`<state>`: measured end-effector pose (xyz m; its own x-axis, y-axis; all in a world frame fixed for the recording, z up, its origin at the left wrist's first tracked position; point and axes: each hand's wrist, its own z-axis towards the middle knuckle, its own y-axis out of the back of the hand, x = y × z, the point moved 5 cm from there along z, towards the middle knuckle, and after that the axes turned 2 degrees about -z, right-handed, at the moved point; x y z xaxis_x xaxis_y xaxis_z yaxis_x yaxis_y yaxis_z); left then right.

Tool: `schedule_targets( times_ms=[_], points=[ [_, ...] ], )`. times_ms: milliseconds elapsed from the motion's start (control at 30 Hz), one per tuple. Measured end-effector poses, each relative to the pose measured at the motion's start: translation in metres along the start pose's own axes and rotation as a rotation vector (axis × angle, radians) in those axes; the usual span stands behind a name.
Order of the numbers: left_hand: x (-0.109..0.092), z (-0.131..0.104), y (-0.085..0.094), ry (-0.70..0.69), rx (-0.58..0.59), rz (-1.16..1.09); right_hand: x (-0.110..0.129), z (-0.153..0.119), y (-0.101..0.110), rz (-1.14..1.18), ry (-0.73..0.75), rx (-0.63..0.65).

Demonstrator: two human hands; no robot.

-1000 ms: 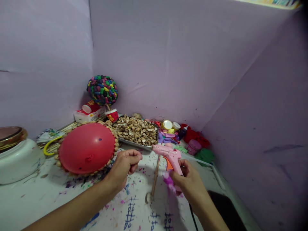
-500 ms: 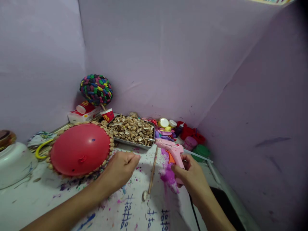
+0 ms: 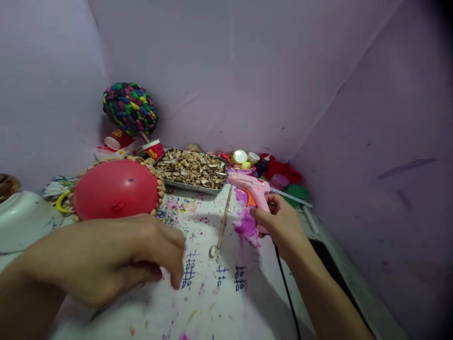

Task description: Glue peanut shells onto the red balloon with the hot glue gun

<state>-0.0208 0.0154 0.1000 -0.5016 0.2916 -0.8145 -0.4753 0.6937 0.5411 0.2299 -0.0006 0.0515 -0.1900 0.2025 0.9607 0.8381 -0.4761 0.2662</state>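
My right hand (image 3: 281, 224) grips a pink hot glue gun (image 3: 256, 191) by its handle, its metal nozzle pointing left at the tray's right edge. A clear glue stick (image 3: 292, 196) juts from the gun's back, and a black cord (image 3: 287, 288) hangs below. In front of a red balloon (image 3: 115, 186) edged with pistachio shells, my left hand (image 3: 130, 257) hovers over the near left of the table. Its fingers are bent, the thumb apart from the index finger, and I see nothing held. A metal tray (image 3: 198, 188) of shells (image 3: 193, 167) lies behind.
A thin wooden stick (image 3: 225, 219) lies on the paint-stained white table (image 3: 205, 307), a shell (image 3: 213, 251) at its near end. At the back left stands a multicoloured ball (image 3: 130, 108) on a stick in a red cup (image 3: 154, 149). A white pot (image 3: 26, 222) is far left.
My left hand has come nearer and moved left, its closed fingers now loosened. My right hand still holds the glue gun. The view has tilted down.
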Motion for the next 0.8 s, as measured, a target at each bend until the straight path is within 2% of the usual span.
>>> schedule_targets(
  times_ms=[33, 100, 133, 200, 300, 333, 467, 567, 667, 733, 800],
  points=[
    [-0.008, 0.007, -0.007, -0.019, 0.162, 0.025, 0.0, 0.0, 0.0, 0.002, 0.001, -0.003],
    [-0.015, 0.015, -0.017, -0.017, 0.39, 0.064, -0.001, 0.0, 0.0, 0.004, 0.002, -0.007],
    [-0.015, 0.018, -0.019, -0.019, 0.403, 0.056, -0.001, -0.001, 0.0, 0.006, 0.003, -0.007],
    [-0.012, 0.025, -0.019, -0.043, 0.329, -0.013, -0.002, -0.002, -0.001, 0.01, 0.005, -0.002],
    [-0.006, 0.034, -0.015, -0.077, 0.103, -0.157, -0.002, -0.003, -0.004, 0.015, 0.01, 0.009],
    [-0.004, 0.038, -0.017, -0.068, 0.061, -0.187, -0.002, -0.003, -0.004, 0.017, 0.013, 0.011],
    [0.003, 0.049, -0.031, 0.026, 0.055, -0.233, -0.001, -0.001, -0.003, 0.023, 0.022, 0.001],
    [0.012, 0.056, -0.042, 0.051, 0.067, -0.165, 0.0, 0.0, -0.002, 0.025, 0.024, -0.007],
    [0.023, 0.064, -0.05, 0.007, 0.053, -0.034, 0.0, 0.0, -0.002, 0.028, 0.029, -0.008],
    [0.03, 0.07, -0.05, -0.013, -0.026, 0.061, -0.001, -0.001, -0.002, 0.03, 0.035, -0.006],
    [0.036, 0.074, -0.046, -0.006, -0.162, 0.139, -0.002, -0.002, -0.004, 0.033, 0.04, -0.001]
  ],
)
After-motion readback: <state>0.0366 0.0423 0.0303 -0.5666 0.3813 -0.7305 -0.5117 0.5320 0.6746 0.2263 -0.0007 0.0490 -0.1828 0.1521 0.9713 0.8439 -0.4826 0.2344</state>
